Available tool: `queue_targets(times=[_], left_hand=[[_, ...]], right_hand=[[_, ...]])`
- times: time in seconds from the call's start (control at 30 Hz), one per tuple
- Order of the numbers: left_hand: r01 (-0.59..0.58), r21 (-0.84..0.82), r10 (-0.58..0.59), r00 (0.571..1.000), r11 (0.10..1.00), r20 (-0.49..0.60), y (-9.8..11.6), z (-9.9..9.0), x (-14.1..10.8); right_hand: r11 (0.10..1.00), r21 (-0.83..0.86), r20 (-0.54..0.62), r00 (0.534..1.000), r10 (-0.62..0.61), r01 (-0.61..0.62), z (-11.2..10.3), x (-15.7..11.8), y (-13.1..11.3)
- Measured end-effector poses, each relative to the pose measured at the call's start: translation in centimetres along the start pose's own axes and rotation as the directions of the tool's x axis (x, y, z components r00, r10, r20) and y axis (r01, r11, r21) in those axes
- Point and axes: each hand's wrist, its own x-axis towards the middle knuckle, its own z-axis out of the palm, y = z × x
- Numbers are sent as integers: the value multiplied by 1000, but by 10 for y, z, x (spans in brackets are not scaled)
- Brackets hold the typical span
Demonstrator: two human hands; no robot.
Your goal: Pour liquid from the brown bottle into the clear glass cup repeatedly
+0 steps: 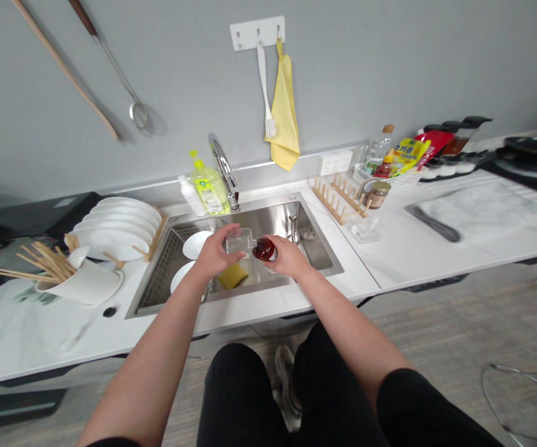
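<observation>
Over the sink [317,248], my left hand [212,251] grips a clear, boxy container [240,241] between thumb and fingers. Close to its right side, my right hand [287,256] is closed on a small glossy dark red round object [263,249]; its exact kind cannot be made out. The two objects nearly meet, and whether they touch is unclear. Below my hands a yellow sponge or cloth [233,276] lies in the sink. White bowls [197,244] sit in the basin's left part, partly behind my left forearm.
Behind the sink stand a curved faucet [224,164], a yellow-green soap bottle [210,189] and a white bottle [191,195]. White plates [110,239] and a chopstick holder [84,282] are left. A wooden rack [338,202], a jar [377,195] and a seasoning basket [401,180] stand right.
</observation>
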Motion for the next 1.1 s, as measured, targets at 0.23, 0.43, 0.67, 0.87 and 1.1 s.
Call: queue_targets(times=[0.23,0.43,0.67,0.87,1.1], left_hand=[[4,1,-4,1000,1000,1,-1,0,2],[4,1,-4,1000,1000,18,-3,-1,4],[21,-9,-21,999,1000,31,-3,-1,7],[35,2,-35,999,999,38,-2,-1,8],[30,7,-30,999,1000,43,0,-2,9]], right_hand=[[1000,-23,-1,1000,9,-9,0,0,-1],[999,-22,2,1000,24,-24,0,-1,-1],[1000,-11,3,1000,30,-30,0,-1,-2],[1000,1,-6,1000,20,-20,-1,-1,-3],[999,34,3,1000,13,-13,-2,0,-4]])
